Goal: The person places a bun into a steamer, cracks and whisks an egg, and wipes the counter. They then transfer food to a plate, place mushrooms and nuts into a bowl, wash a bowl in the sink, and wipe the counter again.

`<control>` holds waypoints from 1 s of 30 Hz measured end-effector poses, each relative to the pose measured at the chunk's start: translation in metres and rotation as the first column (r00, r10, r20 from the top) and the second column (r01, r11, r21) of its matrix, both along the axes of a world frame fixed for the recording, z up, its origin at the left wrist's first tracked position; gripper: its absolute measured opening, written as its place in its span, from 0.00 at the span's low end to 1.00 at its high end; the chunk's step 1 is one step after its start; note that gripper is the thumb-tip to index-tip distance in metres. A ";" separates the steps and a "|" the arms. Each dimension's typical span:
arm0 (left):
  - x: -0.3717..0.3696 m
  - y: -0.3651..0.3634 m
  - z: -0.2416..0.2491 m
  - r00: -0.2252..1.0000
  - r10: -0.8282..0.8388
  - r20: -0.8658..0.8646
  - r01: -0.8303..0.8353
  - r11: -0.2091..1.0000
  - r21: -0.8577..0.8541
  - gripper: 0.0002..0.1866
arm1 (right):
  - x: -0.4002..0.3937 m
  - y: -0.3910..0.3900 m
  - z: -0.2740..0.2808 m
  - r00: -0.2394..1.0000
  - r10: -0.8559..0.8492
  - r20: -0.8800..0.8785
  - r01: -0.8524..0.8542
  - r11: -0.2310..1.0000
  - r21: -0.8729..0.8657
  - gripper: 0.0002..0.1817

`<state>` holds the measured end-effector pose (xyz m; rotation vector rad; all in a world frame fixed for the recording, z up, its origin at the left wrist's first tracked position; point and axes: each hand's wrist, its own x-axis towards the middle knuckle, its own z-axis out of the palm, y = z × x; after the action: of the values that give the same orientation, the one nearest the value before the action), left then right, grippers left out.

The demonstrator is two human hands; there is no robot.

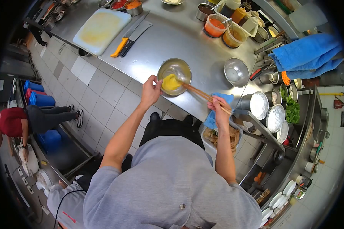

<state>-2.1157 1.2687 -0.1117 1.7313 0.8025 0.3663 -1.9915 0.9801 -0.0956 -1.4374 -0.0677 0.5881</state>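
Note:
A metal bowl (185, 68) stands near the front edge of the steel counter, with beaten yellow egg (171, 82) pooled in its lower left. My left hand (151, 91) pinches the bowl's left rim between thumb and fingers. In my right hand (219, 108) is a pair of wooden chopsticks (198, 91), slanting left so that their tips dip into the egg. A blue cloth (214, 118) lies at the counter edge, just beside and partly behind my right hand. An unused-looking second metal bowl (236, 72) sits to the right.
A cleaver and a yellow-handled knife (120, 47) lie beside a white cutting board (102, 30). Sauce tubs (215, 26) stand at the back. Metal containers (259, 105) and a blue towel (307, 53) are on the right. Two other people (13, 122) are at the left.

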 end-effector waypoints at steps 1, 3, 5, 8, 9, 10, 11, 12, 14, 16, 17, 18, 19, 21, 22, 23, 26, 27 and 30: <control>0.001 -0.001 0.000 1.000 0.006 0.011 -0.006 1.000 -0.009 0.13 | 0.001 -0.001 0.002 0.999 0.045 0.023 -0.043 0.997 -0.058 0.12; 0.001 0.000 -0.002 1.000 -0.001 0.013 0.000 1.000 0.004 0.13 | -0.001 0.002 -0.002 0.997 -0.081 -0.003 0.081 0.995 0.064 0.12; -0.001 0.000 -0.003 1.000 -0.001 0.015 0.001 1.000 0.006 0.13 | -0.002 0.001 -0.003 0.997 -0.078 -0.017 0.079 0.995 0.069 0.12; 0.000 -0.001 -0.003 1.000 0.002 0.021 -0.002 1.000 -0.002 0.13 | 0.000 -0.002 0.001 1.000 -0.013 -0.001 0.013 1.000 -0.014 0.13; 0.000 0.000 -0.003 1.000 0.000 0.021 0.000 1.000 0.001 0.13 | -0.002 0.001 0.001 0.997 -0.081 0.007 0.081 0.997 0.016 0.13; 0.000 0.000 -0.002 1.000 -0.003 0.019 0.003 1.000 0.003 0.13 | -0.004 0.002 0.001 0.989 -0.149 0.013 0.148 0.988 0.046 0.13; 0.000 0.000 -0.002 1.000 0.003 0.027 -0.003 1.000 -0.007 0.12 | -0.003 0.001 0.002 0.997 -0.075 0.005 0.075 0.997 0.022 0.13; 0.000 -0.001 -0.003 0.999 0.010 0.035 -0.010 1.000 -0.017 0.12 | -0.001 -0.002 0.004 1.000 -0.001 -0.003 0.001 1.000 -0.002 0.13; 0.000 -0.001 -0.003 0.999 0.013 0.043 -0.012 1.000 -0.024 0.12 | -0.001 -0.001 0.004 1.000 0.004 0.011 -0.004 1.000 -0.011 0.13; 0.000 -0.001 -0.004 0.999 0.005 0.042 -0.005 1.000 -0.016 0.12 | -0.004 0.005 -0.001 0.989 -0.134 0.055 0.133 0.991 0.024 0.13; 0.000 -0.001 -0.004 0.999 0.004 0.043 -0.003 1.000 -0.018 0.12 | -0.003 0.004 0.001 0.997 -0.072 0.028 0.071 0.997 0.014 0.13; 0.001 -0.001 -0.004 0.999 0.003 0.044 -0.003 1.000 -0.020 0.12 | -0.002 0.002 0.004 1.000 -0.009 0.000 0.009 1.000 0.006 0.13; 0.001 -0.001 -0.004 0.999 0.003 0.044 -0.002 1.000 -0.021 0.12 | -0.001 0.001 0.006 0.998 0.054 -0.029 -0.054 0.999 0.000 0.13; 0.000 0.000 -0.004 0.999 0.001 0.038 -0.001 1.000 -0.002 0.12 | -0.003 0.005 0.003 0.997 -0.075 0.029 0.075 0.997 -0.004 0.12; 0.000 -0.001 -0.003 0.999 0.000 0.035 -0.001 1.000 0.006 0.12 | -0.003 0.006 0.002 0.988 -0.139 0.059 0.140 0.990 -0.005 0.12; 0.001 -0.001 -0.003 0.999 -0.001 0.032 0.001 1.000 0.008 0.12 | -0.002 0.004 0.004 0.996 -0.081 0.030 0.081 0.997 0.003 0.12; 0.000 -0.001 -0.001 1.000 -0.001 0.022 0.000 1.000 0.008 0.12 | 0.000 0.001 0.005 1.000 0.006 -0.001 -0.006 1.000 0.001 0.12; 0.000 -0.001 -0.001 1.000 0.000 0.022 0.000 1.000 0.003 0.12 | 0.000 0.003 0.003 0.999 -0.028 0.025 0.028 0.999 -0.022 0.12; 0.001 -0.001 -0.002 1.000 0.001 0.027 -0.001 1.000 -0.006 0.12 | 0.003 0.002 0.002 0.999 -0.051 -0.011 0.051 0.998 0.023 0.13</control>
<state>-2.1144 1.2677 -0.1142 1.7168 0.7846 0.3871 -1.9886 0.9824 -0.0940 -1.4094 -0.0290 0.5515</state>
